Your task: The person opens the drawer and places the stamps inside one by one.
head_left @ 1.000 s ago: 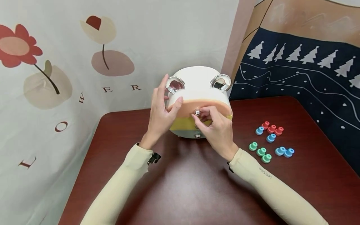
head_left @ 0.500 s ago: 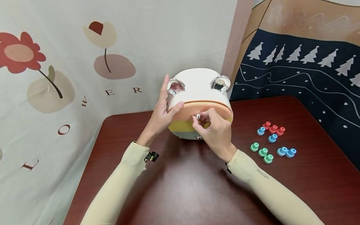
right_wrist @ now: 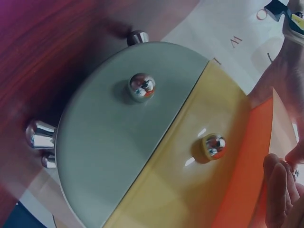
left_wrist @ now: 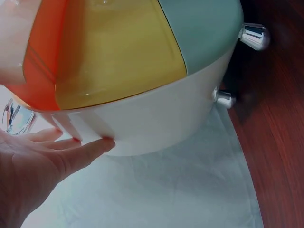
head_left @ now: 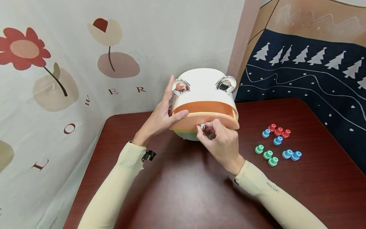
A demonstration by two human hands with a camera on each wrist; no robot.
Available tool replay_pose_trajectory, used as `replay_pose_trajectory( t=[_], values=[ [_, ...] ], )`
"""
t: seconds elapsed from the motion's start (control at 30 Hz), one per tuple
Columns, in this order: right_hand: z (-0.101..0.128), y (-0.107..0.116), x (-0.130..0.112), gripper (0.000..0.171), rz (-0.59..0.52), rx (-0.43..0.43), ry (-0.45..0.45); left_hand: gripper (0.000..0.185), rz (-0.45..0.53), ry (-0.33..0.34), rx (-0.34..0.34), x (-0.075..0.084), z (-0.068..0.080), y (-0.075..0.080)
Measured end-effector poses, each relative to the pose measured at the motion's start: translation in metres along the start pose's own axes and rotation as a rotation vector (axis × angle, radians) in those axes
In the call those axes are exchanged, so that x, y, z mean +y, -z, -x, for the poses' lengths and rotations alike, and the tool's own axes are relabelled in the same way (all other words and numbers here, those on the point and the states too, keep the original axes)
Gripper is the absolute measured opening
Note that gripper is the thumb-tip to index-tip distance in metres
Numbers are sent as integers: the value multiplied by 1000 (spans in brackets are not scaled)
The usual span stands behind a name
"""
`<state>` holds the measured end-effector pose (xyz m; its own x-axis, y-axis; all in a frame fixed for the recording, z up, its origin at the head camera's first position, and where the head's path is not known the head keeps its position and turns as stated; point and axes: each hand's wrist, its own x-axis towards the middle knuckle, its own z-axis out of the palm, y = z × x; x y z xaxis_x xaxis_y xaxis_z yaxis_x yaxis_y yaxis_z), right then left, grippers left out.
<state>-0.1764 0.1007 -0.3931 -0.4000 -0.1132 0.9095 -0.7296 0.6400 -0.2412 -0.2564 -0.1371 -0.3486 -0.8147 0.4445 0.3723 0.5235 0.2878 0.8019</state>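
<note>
A white, rounded drawer box (head_left: 200, 78) with two silver ear shapes stands at the back of the table. Its top orange drawer (head_left: 188, 122) is pulled part way out, showing a gap behind the front. My right hand (head_left: 224, 144) pinches the silver knob (head_left: 202, 126) of that drawer between thumb and fingertips. My left hand (head_left: 158, 121) rests against the box's left side with straight fingers, its thumb over the drawer's edge. In the right wrist view, the yellow drawer (right_wrist: 173, 175) and the grey-green drawer (right_wrist: 109, 123) below it are closed, each with a silver knob.
To the right on the dark red table (head_left: 183, 190) lie small stepped pegs: red pegs (head_left: 278, 131), blue pegs (head_left: 287, 154) and green pegs (head_left: 267, 155). A flower-printed cloth (head_left: 160, 38) hangs close behind the box. Silver feet (left_wrist: 224, 99) hold the box up.
The orange drawer has slid out toward me, from closed to part way open, with my right hand drawing back on its knob. My left hand has stayed at the box's side.
</note>
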Motion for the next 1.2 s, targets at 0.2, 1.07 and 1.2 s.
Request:
replay_pose_trajectory(
  t=[0.2,1.07,1.2],
  values=[
    [5,9,-5,20,31,16,28,121,15,-19,-65,5,-3,2],
    [21,28,-30,19,23,26,86,157,73,-1,-251,18,11,23],
    [22,30,-30,19,12,17,92,157,62,-24,-274,20,10,24]
  ],
)
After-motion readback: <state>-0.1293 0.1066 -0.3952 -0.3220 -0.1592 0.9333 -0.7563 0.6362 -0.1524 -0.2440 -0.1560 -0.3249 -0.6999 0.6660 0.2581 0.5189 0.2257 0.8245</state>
